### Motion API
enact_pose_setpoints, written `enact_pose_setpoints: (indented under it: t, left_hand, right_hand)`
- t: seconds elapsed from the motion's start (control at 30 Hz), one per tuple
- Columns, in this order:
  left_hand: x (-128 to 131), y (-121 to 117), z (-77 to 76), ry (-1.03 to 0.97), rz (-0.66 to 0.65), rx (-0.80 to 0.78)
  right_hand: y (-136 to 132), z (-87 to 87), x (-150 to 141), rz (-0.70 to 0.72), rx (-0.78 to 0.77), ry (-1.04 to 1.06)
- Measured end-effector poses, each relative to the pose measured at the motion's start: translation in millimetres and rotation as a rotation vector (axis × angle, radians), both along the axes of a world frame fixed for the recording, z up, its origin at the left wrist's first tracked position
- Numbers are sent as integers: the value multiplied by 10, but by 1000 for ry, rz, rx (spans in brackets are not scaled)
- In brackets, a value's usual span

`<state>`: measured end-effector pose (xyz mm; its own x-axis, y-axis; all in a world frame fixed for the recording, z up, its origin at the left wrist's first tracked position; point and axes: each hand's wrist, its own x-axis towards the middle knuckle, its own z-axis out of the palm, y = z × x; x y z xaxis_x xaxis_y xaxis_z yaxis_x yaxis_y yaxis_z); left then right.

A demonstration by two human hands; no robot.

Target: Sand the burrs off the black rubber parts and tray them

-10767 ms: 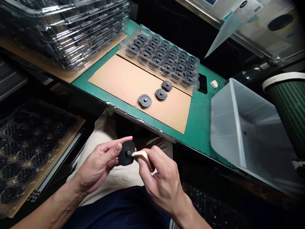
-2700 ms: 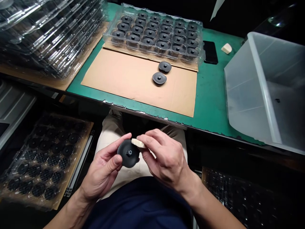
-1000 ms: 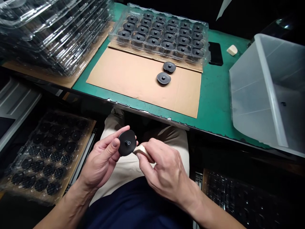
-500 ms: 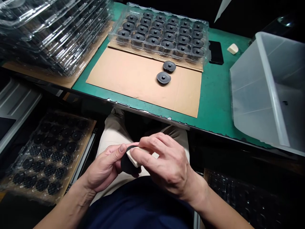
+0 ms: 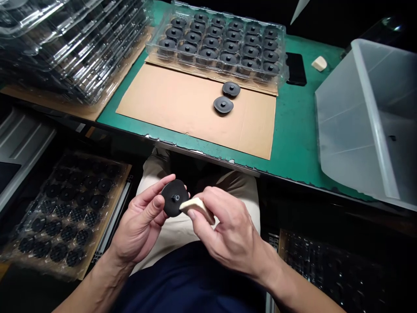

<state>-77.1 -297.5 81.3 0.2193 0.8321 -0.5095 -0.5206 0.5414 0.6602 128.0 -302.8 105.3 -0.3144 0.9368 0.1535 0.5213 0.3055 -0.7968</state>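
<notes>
My left hand (image 5: pixel 140 221) pinches a round black rubber disc (image 5: pixel 173 196) with a small hub in its middle, held over my lap below the bench edge. My right hand (image 5: pixel 224 234) grips a cream-coloured eraser-like block (image 5: pixel 194 205) whose tip touches the disc's lower right rim. Two more black discs (image 5: pixel 223 104) (image 5: pixel 231 88) lie on a brown cardboard sheet (image 5: pixel 182 104) on the green bench (image 5: pixel 289 143). Behind them stands a clear blister tray (image 5: pixel 218 41) filled with several black discs.
A stack of empty clear trays (image 5: pixel 65 39) fills the bench's far left. A translucent plastic bin (image 5: pixel 368 117) stands at the right. A second cream block (image 5: pixel 318 63) and a black phone (image 5: pixel 296 68) lie behind. A tray of discs (image 5: pixel 61 213) sits low at left.
My right hand has drawn the cream block back off the disc's face to its lower right edge, and the disc has risen and turned its hub side toward me.
</notes>
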Motion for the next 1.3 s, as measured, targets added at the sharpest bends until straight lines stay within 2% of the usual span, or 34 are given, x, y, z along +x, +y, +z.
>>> enact_pose_setpoints:
  t: [0.13, 0.27, 0.4, 0.6, 0.67, 0.7, 0.77, 0.83, 0.9, 0.97, 1.03, 1.1, 1.2, 1.3]
  left_hand:
    - [-42, 2, -23, 24, -141, -36]
    - [-83, 16, -49, -10, -291, -72]
    - [-87, 17, -80, -70, -389, -129]
    - [-27, -35, -123, -195, -413, -191]
    - [1, -35, -114, -235, -335, -165]
    - [16, -29, -106, -230, -261, -133]
    - [50, -9, -88, -163, -90, -35]
    - [85, 12, -69, -66, 13, 78]
    - [116, 21, -43, 6, 49, 171]
    - [130, 16, -6, 44, 78, 225]
    - [116, 4, 35, 53, 111, 240]
    - [72, -4, 64, 44, 90, 186]
    - [-22, 0, 59, 12, -47, 37]
    - [-91, 7, 10, -35, -171, -42]
  right_hand:
    - [22, 20, 46, -11, 90, -137]
    - [42, 25, 53, 110, 180, -195]
    - [35, 12, 56, 168, 216, -174]
    - [51, 26, 90, 313, 261, -149]
    - [56, 0, 69, 260, 294, -144]
    - [53, -20, 49, 169, 292, -146]
    - [37, -55, -5, -62, 205, -119]
    - [14, -54, -64, -178, -26, -6]
    - [-4, -9, -113, -136, -274, 171]
    - [-5, 48, -138, -67, -357, 280]
    - [11, 76, -131, -61, -239, 236]
    - [35, 58, -95, -100, -65, 91]
    - [65, -3, -19, -99, 106, -86]
    - [73, -21, 33, 30, 164, -138]
